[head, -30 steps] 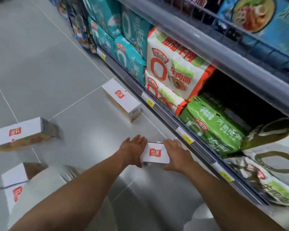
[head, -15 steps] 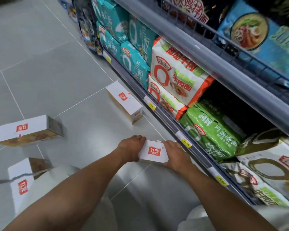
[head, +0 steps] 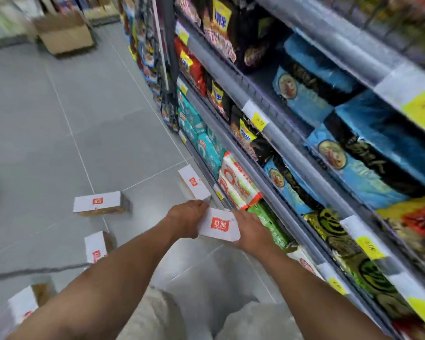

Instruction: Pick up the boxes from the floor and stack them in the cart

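Observation:
I hold a white box with a red logo (head: 219, 225) between both hands, lifted off the grey floor. My left hand (head: 185, 219) grips its left end and my right hand (head: 252, 231) grips its right end. More white boxes lie on the floor: one by the shelf base (head: 194, 184), one further left (head: 100, 203), one standing on end (head: 97, 246) and one at the bottom left (head: 25, 306). No cart shows in the head view.
A tall shelf unit (head: 292, 143) full of noodle packets runs along the right side. A brown cardboard carton (head: 64, 35) stands on the floor far down the aisle. A dark cord (head: 35, 271) crosses the floor at the left.
Both hands have raised the box off the floor. The view has tilted upward, showing more of the aisle and upper shelves.

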Demonstrator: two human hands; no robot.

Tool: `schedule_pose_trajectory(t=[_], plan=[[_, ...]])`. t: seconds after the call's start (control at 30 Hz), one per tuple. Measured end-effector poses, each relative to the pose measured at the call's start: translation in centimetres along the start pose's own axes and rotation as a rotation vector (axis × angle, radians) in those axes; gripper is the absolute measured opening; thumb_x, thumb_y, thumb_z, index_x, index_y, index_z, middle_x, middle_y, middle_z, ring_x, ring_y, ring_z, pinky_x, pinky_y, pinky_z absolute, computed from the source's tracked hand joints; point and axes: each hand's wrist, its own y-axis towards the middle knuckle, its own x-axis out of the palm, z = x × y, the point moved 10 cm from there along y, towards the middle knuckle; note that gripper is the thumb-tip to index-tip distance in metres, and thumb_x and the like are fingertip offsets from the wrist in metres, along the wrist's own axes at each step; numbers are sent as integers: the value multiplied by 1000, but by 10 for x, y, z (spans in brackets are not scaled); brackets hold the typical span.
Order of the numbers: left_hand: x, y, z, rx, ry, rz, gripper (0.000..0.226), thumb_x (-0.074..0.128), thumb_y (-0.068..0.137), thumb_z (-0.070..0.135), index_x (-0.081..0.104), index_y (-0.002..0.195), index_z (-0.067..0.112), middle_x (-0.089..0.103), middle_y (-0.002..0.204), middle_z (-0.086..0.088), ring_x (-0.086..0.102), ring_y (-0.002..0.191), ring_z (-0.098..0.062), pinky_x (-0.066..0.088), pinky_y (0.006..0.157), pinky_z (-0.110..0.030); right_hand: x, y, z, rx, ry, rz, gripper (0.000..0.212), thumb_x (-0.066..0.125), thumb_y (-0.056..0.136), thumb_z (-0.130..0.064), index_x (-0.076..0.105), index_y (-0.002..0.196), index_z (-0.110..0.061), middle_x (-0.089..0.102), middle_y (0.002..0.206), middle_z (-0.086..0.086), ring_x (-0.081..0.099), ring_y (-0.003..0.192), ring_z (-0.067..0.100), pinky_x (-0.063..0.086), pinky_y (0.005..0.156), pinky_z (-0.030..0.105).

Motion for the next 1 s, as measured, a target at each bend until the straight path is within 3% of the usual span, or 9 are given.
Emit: schedule_pose_trajectory(t=[0.17, 0.37, 0.57, 0.7, 0.83, 1.0], plan=[[-108, -79, 17, -3, 50, 40, 86, 78, 82, 39, 34, 153, 17, 50, 147, -6, 51, 131, -26, 50, 103, -40, -111, -58, -46, -42, 23, -2, 87, 84, 67, -40, 42, 142, -31, 50, 133, -5, 48, 125, 24, 53, 91, 47], [-189, -149, 28, -23, 7, 27, 86, 81, 77, 41, 39, 149, 20, 52, 143, -4, 54, 128, -25, 48, 101, -36, -201, -115, -91, -81, -45, -8, 87, 82, 73, -42, 39, 148, -31, 51, 139, -1, 46, 131, 24, 45, 99, 36], [-244, -169, 39, 42, 2, 19, 87, 86, 71, 43, 46, 144, 22, 55, 142, -3, 56, 128, -25, 46, 107, -35, -252, -146, -108, -11, -14, 29, 84, 81, 73, -44, 41, 145, -32, 53, 138, 0, 49, 129, 25, 46, 100, 39], [-276, -169, 63, 183, 70, 12, 92, 86, 70, 49, 44, 146, 20, 54, 143, -5, 54, 130, -27, 43, 112, -38, -276, -171, -102, 84, 25, 93, 77, 80, 70, -44, 46, 139, -35, 56, 129, -3, 52, 125, 23, 50, 96, 40], [-300, -166, 98, 290, 150, 2, 84, 87, 68, 41, 47, 141, 29, 58, 134, 2, 56, 122, -22, 49, 104, -40, -291, -202, -83, 187, 92, 129, 77, 81, 67, -43, 47, 136, -34, 57, 127, -4, 54, 120, 21, 52, 94, 40], [-317, -165, 165, 419, 217, -17, 81, 84, 71, 32, 44, 141, 31, 55, 132, 3, 56, 119, -22, 53, 96, -40, -306, -254, -42, 308, 110, 209, 73, 81, 67, -42, 50, 133, -36, 61, 122, -3, 57, 114, 22, 51, 81, 36]])
